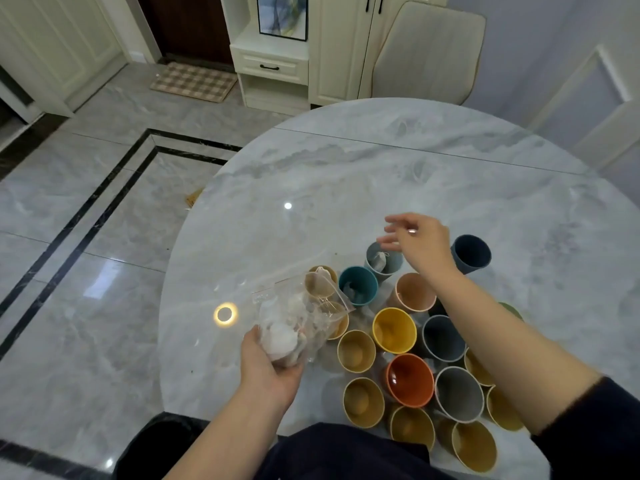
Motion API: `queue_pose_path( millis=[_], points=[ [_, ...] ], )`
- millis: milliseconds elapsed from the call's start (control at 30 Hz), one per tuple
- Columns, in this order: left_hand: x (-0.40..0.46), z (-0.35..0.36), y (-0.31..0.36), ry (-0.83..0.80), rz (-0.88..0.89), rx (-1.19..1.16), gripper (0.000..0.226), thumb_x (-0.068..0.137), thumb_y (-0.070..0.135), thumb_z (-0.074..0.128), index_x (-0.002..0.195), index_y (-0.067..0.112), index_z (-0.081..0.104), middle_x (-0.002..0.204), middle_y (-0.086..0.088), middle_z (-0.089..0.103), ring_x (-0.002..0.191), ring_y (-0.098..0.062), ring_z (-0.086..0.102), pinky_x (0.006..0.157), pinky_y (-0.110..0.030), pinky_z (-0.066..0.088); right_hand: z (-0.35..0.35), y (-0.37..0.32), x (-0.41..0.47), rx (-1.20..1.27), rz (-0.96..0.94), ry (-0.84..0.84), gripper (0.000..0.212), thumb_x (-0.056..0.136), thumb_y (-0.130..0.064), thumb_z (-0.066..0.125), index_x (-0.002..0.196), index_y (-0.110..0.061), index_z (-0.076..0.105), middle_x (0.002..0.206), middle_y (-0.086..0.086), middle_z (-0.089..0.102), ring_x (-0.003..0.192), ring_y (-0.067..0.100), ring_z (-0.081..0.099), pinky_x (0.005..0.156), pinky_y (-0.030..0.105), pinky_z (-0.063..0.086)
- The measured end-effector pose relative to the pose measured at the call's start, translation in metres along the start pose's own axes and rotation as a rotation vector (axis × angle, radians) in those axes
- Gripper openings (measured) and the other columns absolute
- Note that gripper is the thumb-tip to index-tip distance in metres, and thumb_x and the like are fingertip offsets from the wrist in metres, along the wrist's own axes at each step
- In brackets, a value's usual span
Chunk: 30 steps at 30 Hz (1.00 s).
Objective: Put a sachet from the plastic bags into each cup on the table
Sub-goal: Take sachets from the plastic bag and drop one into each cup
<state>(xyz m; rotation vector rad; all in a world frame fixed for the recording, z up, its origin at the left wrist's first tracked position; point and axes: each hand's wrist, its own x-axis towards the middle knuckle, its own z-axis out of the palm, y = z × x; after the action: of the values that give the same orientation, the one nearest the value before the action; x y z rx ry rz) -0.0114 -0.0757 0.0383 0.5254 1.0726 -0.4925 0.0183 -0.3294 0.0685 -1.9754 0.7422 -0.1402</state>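
Note:
My left hand (268,368) grips a clear plastic bag (298,323) full of white sachets, held above the table's near left. My right hand (417,242) hovers with fingers spread and holds nothing, just above a grey-blue cup (391,268) with a sachet (379,262) in it. A tan cup (320,284) behind the bag also holds a sachet, and so does the teal cup (358,285). Several more cups stand close together: pink (414,292), yellow (394,330), orange (410,379), grey (459,393), dark blue (472,252).
The cups cluster on the near right of a round marble table (381,174). A beige chair (429,50) stands at the far side. A black stool (156,441) sits under the near left edge. Tiled floor lies to the left.

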Motion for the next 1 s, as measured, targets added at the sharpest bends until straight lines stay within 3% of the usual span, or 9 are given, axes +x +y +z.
queue_pose_path(
  millis=[67,200,400,567,700,800,867,933,1000],
  points=[
    [-0.001,0.006,0.002,-0.01,0.011,0.003,0.043,0.099,0.03,0.054,0.136,0.008,0.056,0.117,-0.018,0.063,0.08,-0.027,0.063,0.046,-0.029,0.058,-0.01,-0.042,-0.027,0.108,-0.138,0.029,0.022,0.1,-0.003,0.05,0.1,-0.007,0.072,0.096,0.009,0.073,0.076,0.016,0.077,0.072,0.027,0.063],
    [-0.006,0.014,0.005,-0.04,-0.001,0.014,0.04,0.098,0.033,0.058,0.13,0.008,0.056,0.107,-0.017,0.065,0.081,-0.029,0.065,0.044,-0.031,0.058,-0.021,-0.089,-0.082,-0.108,-0.273,-0.249,0.026,0.093,0.0,0.055,0.084,-0.016,0.074,0.076,-0.001,0.076,0.075,0.008,0.075,0.072,0.022,0.062],
    [-0.015,0.019,0.005,-0.313,-0.074,0.121,0.029,0.098,0.036,0.052,0.112,0.012,0.059,0.098,-0.017,0.071,0.08,-0.032,0.069,0.066,-0.038,0.056,-0.001,-0.078,-0.101,-0.396,-0.309,-0.45,0.028,0.093,-0.005,0.06,0.103,-0.022,0.08,0.094,-0.007,0.08,0.089,0.003,0.073,0.088,0.025,0.059],
    [-0.031,0.008,0.017,-0.636,-0.196,0.098,0.042,0.092,0.012,0.032,0.119,0.0,0.061,0.117,-0.024,0.07,0.103,-0.039,0.068,0.076,-0.045,0.06,0.018,-0.069,-0.105,-0.314,-0.214,-0.494,0.025,0.092,-0.016,0.069,0.113,-0.027,0.076,0.1,0.001,0.079,0.079,0.014,0.075,0.076,0.037,0.064],
    [-0.031,0.0,0.026,-0.627,-0.14,0.188,0.034,0.094,-0.002,0.033,0.115,0.001,0.06,0.103,-0.018,0.073,0.09,-0.028,0.074,0.076,-0.037,0.06,0.023,-0.08,-0.114,-0.432,-0.239,-0.487,0.051,0.078,-0.047,0.078,0.125,-0.03,0.07,0.118,-0.03,0.058,0.099,0.0,0.064,0.081,0.014,0.051],
    [-0.024,-0.01,0.027,-0.551,-0.055,0.27,0.017,0.098,0.002,0.052,0.114,0.003,0.058,0.09,-0.011,0.075,0.075,-0.02,0.076,0.064,-0.028,0.06,0.029,-0.084,-0.128,-0.601,-0.268,-0.5,0.069,0.067,-0.071,0.071,0.119,-0.026,0.072,0.107,-0.021,0.07,0.09,0.005,0.066,0.076,0.021,0.055],
    [-0.023,-0.016,0.028,-0.54,-0.019,0.312,0.028,0.098,0.006,0.06,0.125,0.003,0.057,0.104,-0.012,0.075,0.084,-0.02,0.076,0.066,-0.028,0.06,0.034,-0.079,-0.135,-0.613,-0.258,-0.477,0.058,0.071,-0.063,0.073,0.113,-0.022,0.075,0.097,-0.004,0.076,0.082,0.012,0.068,0.069,0.026,0.058],
    [-0.022,-0.021,0.026,-0.54,-0.02,0.341,0.042,0.097,0.011,0.063,0.137,0.002,0.055,0.118,-0.014,0.071,0.091,-0.021,0.075,0.068,-0.028,0.06,0.037,-0.073,-0.143,-0.579,-0.279,-0.394,0.038,0.082,-0.047,0.074,0.11,-0.022,0.076,0.087,-0.002,0.075,0.076,0.012,0.067,0.061,0.017,0.052],
    [-0.025,-0.025,0.023,-0.526,-0.072,0.335,0.038,0.095,0.015,0.064,0.131,0.003,0.059,0.111,-0.014,0.072,0.079,-0.018,0.075,0.062,-0.027,0.06,0.036,-0.069,-0.15,-0.551,-0.289,-0.312,0.024,0.09,-0.04,0.068,0.1,-0.019,0.077,0.078,0.0,0.073,0.072,0.013,0.067,0.058,0.017,0.051]
  ],
)
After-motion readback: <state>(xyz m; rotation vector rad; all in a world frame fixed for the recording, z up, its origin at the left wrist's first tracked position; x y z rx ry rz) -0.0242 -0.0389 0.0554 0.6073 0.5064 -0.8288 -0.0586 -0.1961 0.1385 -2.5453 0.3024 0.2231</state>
